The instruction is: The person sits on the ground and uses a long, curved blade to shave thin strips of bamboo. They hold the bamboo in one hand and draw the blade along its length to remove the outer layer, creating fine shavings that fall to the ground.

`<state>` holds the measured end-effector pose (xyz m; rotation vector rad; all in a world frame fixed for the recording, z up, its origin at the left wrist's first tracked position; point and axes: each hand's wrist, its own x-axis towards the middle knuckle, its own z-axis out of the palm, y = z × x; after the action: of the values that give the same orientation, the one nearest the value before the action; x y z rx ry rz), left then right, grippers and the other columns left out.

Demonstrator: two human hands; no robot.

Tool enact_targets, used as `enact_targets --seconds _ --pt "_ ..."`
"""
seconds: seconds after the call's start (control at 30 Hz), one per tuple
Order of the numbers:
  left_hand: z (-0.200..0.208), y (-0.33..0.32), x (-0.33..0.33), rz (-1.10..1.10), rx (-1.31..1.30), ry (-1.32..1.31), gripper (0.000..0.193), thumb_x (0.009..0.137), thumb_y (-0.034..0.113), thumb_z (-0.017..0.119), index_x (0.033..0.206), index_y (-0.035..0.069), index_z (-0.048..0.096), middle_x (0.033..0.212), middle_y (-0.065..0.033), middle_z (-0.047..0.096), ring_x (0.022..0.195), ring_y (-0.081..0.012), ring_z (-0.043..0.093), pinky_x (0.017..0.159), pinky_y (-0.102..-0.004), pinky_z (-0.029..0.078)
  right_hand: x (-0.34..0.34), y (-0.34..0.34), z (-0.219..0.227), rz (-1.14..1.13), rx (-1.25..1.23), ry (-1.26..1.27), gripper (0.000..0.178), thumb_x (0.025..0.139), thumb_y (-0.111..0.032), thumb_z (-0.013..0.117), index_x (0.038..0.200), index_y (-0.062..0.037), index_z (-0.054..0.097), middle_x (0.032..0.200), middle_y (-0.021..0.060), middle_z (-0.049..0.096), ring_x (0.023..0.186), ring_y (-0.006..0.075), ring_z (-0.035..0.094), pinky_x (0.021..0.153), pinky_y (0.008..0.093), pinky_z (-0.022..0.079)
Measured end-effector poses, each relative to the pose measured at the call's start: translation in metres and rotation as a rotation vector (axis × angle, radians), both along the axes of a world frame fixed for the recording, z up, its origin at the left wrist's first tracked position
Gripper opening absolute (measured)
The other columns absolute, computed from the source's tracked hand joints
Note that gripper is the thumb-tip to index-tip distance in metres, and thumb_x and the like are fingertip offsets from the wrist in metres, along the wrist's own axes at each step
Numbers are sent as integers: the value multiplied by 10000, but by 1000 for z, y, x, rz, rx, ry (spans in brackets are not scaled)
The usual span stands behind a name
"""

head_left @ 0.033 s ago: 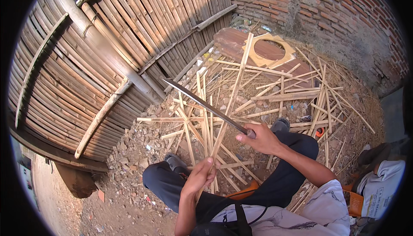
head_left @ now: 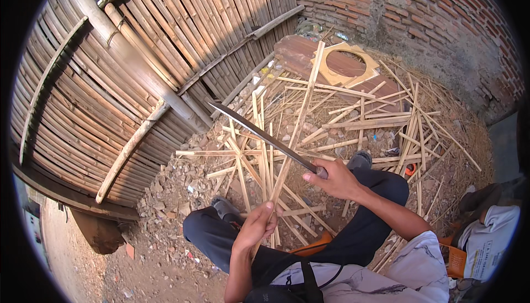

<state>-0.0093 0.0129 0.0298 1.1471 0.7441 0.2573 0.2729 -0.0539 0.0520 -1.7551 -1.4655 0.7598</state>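
Note:
My left hand [head_left: 256, 227] is closed round the near end of a long bamboo strip [head_left: 305, 107], which slants up and away from me. In my right hand [head_left: 335, 178] is the handle of a long machete [head_left: 256, 131]. Its dark blade points to the far left and crosses the strip about midway along; I cannot tell whether blade and strip touch. Below both hands, between my bent legs, many split bamboo strips [head_left: 243, 184] lie crisscrossed on the stony ground.
A bamboo-slat wall [head_left: 149, 43] stands at the left, a brick wall [head_left: 419, 21] at the far right. Beyond the strips lies a brown board [head_left: 295, 54] with a tan sheet [head_left: 371, 75] cut with a round hole. A white sack [head_left: 488, 242] sits at my right.

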Motion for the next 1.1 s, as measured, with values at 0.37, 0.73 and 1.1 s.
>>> enact_targets --seconds 0.37,0.73,1.1 --pt "-2 -16 27 68 511 102 393 1090 366 599 1005 -14 649 665 0 530 582 -131 474 551 -321 390 -17 -6 -15 137 173 -377 575 971 -613 652 889 -44 640 557 142 603 499 340 638 491 447 489" --pt "27 -28 31 109 741 352 405 1082 336 595 1013 -62 628 655 -252 594 601 -418 610 598 -474 463 2 9 -3 40 148 -355 635 980 -629 621 1008 -4 732 509 156 575 517 358 663 529 470 522" --pt "32 -27 43 115 723 330 421 1087 342 583 968 -58 631 633 -234 586 575 -410 598 578 -478 454 -6 7 -4 107 181 -418 704 968 -681 595 958 9 732 493 166 549 480 377 617 528 487 505"
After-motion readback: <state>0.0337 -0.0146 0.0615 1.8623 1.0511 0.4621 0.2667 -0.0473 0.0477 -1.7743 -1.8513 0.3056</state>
